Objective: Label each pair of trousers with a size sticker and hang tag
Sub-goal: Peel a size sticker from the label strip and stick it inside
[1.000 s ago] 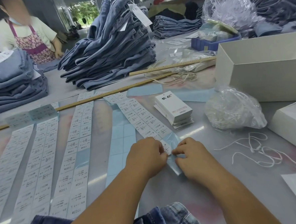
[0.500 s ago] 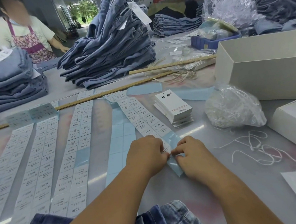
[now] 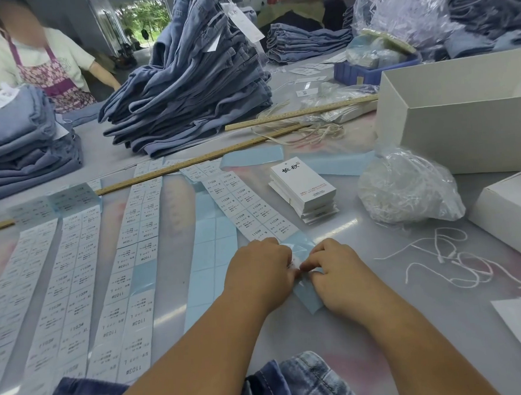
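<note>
Blue backing strip (image 3: 305,298) under both hands: left hand (image 3: 259,270) and right hand (image 3: 338,273) meet knuckles-up, fingertips curled tight, pinching a white size sticker (image 3: 295,261) at the strip's near end. Forearms angle in over the dark jeans (image 3: 295,384) at the table edge.
</note>
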The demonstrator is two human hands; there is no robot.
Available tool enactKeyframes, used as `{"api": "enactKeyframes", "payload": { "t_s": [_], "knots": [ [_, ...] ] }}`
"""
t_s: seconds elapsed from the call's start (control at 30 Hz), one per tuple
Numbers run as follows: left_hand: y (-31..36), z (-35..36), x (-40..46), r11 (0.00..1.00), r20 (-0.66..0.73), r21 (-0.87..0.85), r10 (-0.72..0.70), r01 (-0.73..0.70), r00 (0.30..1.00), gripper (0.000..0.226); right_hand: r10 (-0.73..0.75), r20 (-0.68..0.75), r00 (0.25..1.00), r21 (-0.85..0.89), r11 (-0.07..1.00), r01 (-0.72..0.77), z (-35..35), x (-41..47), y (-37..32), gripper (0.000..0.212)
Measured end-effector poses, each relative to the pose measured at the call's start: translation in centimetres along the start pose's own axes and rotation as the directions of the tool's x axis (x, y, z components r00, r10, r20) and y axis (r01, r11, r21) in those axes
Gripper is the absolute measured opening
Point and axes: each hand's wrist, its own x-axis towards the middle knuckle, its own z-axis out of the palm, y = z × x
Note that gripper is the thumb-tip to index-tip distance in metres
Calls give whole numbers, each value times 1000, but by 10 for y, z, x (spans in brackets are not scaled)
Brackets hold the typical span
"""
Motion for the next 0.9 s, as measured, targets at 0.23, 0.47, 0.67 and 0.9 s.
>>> {"api": "enactKeyframes", "payload": {
  "t_s": [0.23,0.47,0.67,0.9],
  "knots": [
    [5,-4,-1,999,-7,51,16,-15,1000,25,7,15,1000,4,1000,-7,0,-1,-1,32],
    [3,-2,-2,1000,-50,-13,-20,20,999,26,5,30,1000,3,1000,-5,-3,-3,-2,33],
    [4,-1,0,999,-31,19,-30,30,999,29,25,15,1000,-8,1000,-25,-4,-2,-3,30],
    [4,-2,0,999,-28,35,-6,7,1000,29,32,25,999,-57,998,-31,-4,-3,-3,32]
  ]
}}
